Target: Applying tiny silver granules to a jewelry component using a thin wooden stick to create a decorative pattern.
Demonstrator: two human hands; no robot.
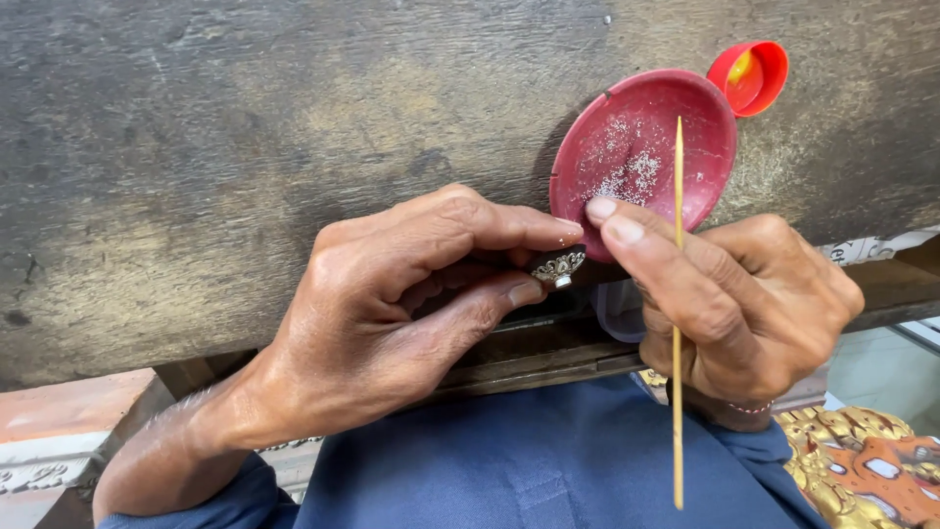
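Left hand point(392, 313) pinches a small silver filigree ornament point(559, 266) at the red dish point(587, 186) rim; right hand point(744, 304) fingers grip a thin bamboo stick point(677, 323). Best practice: steady the ornament, guide the stick tip precisely.

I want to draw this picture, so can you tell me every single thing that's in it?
Small metal ornament: one, silver with lacy openwork, pinched between the left fingertips.
Thin stick: one, pale yellow wood, upright in the right hand.
Shallow dish: one, dark red, on the table edge, with tiny silvery grains inside.
Small cap: one, bright red with a yellow patch inside, just behind the dish.
Table: one, worn dark grey-brown wood, filling the top of the view.
Carved mask-like piece: one, gold, orange and white, bottom right corner.
Blue cloth: on the person's lap, bottom middle.
Left hand: one, holding the ornament.
Right hand: one, holding the stick.
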